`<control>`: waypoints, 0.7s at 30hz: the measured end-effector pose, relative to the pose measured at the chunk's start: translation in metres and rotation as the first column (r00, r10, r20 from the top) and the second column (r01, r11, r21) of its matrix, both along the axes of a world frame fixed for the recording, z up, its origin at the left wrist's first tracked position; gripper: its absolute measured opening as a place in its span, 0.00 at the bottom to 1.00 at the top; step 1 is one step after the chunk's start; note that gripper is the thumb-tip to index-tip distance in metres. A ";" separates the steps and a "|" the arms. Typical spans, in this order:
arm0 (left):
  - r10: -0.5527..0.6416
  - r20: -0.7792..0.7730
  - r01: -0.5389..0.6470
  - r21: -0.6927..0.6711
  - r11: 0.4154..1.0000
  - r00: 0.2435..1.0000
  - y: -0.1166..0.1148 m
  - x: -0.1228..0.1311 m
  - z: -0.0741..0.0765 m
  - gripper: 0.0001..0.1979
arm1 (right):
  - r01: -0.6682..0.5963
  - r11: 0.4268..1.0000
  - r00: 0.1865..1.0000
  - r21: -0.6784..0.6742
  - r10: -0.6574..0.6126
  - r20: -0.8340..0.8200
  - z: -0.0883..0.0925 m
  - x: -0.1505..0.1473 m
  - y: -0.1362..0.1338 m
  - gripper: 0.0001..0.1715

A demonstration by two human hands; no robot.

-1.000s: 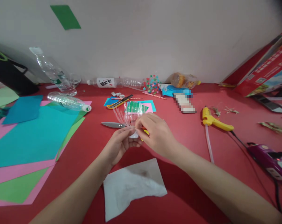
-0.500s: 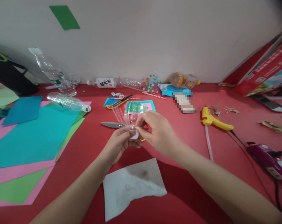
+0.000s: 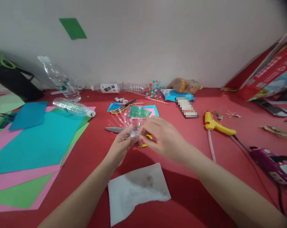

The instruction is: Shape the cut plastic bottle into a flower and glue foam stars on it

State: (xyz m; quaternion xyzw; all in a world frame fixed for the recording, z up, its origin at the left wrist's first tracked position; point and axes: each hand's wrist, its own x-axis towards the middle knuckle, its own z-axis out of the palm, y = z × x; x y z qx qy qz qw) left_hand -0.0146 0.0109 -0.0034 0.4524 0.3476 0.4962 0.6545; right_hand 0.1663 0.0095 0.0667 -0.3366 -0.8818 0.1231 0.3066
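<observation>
Two bare hands at work on a clear plastic piece (image 3: 134, 133), with the white sheet (image 3: 138, 193) on the table as landmark. The plastic piece is held above the table, beyond the far edge of the white sheet; its thin strips fan out away from the person. The left hand (image 3: 123, 141) has thumb and fingers clamped on the rounded near end. The right hand (image 3: 162, 136) has its fingertips bunched at the right side of that end; whether they pinch it cannot be told, the contact being blurred. Scissors (image 3: 113, 129) lie under the hands, likewise beyond the white sheet; a glue gun (image 3: 216, 125) lies beyond it to the right. Judged by appearance, the piece is light and slick, its strips springy and easily creased, its rounded end stiffer and the better hold.
</observation>
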 end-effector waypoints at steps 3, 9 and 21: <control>0.036 0.026 -0.037 0.022 0.999 0.999 0.002 -0.002 -0.002 0.17 | -0.012 0.999 1.000 -0.041 0.011 -0.013 0.004 0.001 -0.001 0.04; 0.094 0.095 -0.089 -0.055 0.995 0.991 0.003 -0.001 0.010 0.14 | -0.002 0.955 0.965 -0.298 -0.076 -0.250 0.005 0.000 -0.001 0.07; 0.029 0.079 -0.016 -0.165 0.986 0.996 -0.002 0.003 0.016 0.10 | 0.056 0.948 0.936 -0.315 -0.159 -0.313 -0.026 -0.012 0.006 0.04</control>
